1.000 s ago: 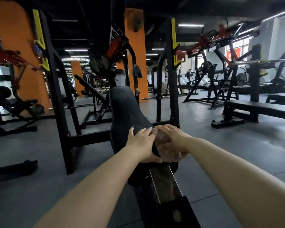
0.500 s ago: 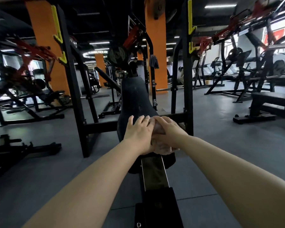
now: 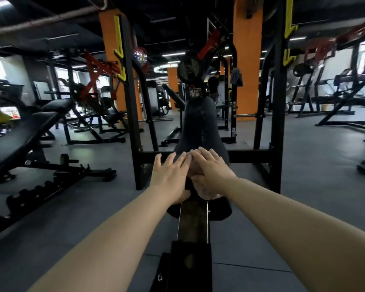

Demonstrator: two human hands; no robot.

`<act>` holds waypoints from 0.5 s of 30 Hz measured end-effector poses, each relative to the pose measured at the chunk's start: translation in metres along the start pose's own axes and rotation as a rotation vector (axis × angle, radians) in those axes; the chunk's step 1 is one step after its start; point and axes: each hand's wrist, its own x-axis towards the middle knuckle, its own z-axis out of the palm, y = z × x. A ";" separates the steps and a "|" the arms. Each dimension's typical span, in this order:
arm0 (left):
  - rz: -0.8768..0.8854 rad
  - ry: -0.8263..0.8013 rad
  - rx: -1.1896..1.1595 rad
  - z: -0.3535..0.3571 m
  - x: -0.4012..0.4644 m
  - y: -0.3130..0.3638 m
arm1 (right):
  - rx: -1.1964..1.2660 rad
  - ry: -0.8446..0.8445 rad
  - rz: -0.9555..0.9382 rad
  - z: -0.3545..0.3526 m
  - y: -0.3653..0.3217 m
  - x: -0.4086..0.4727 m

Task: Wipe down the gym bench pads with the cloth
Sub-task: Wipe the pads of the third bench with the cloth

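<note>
A long black bench pad [image 3: 199, 125] stretches away from me inside a black rack, its surface showing wet streaks. Both my hands lie on its near end. My left hand [image 3: 170, 177] rests flat on the pad with straight, spread fingers. My right hand [image 3: 213, 169] presses flat on a pale pinkish cloth [image 3: 204, 189] bunched under its palm, and its fingertips overlap those of the left hand. Most of the cloth is hidden beneath the hands.
The bench's metal rail [image 3: 193, 224] and black foot block [image 3: 190, 266] run toward me. Black rack uprights [image 3: 133, 123] with yellow hooks flank the pad. An adjustable bench [image 3: 23, 140] stands left, other machines right, and a person [image 3: 213, 85] stands far behind.
The view has swung left and the bench now lies straight ahead. Both hands have slid farther up the pad with the cloth, and their fingers have straightened out.
</note>
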 end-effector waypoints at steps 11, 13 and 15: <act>0.002 -0.073 0.097 -0.009 0.007 0.077 | 0.419 -0.102 0.017 0.026 0.067 -0.019; -0.017 -0.096 0.142 -0.006 0.006 0.085 | 0.389 -0.151 -0.004 0.026 0.075 -0.021; -0.063 -0.122 0.178 -0.007 0.000 0.087 | 0.349 -0.146 -0.057 0.022 0.076 -0.020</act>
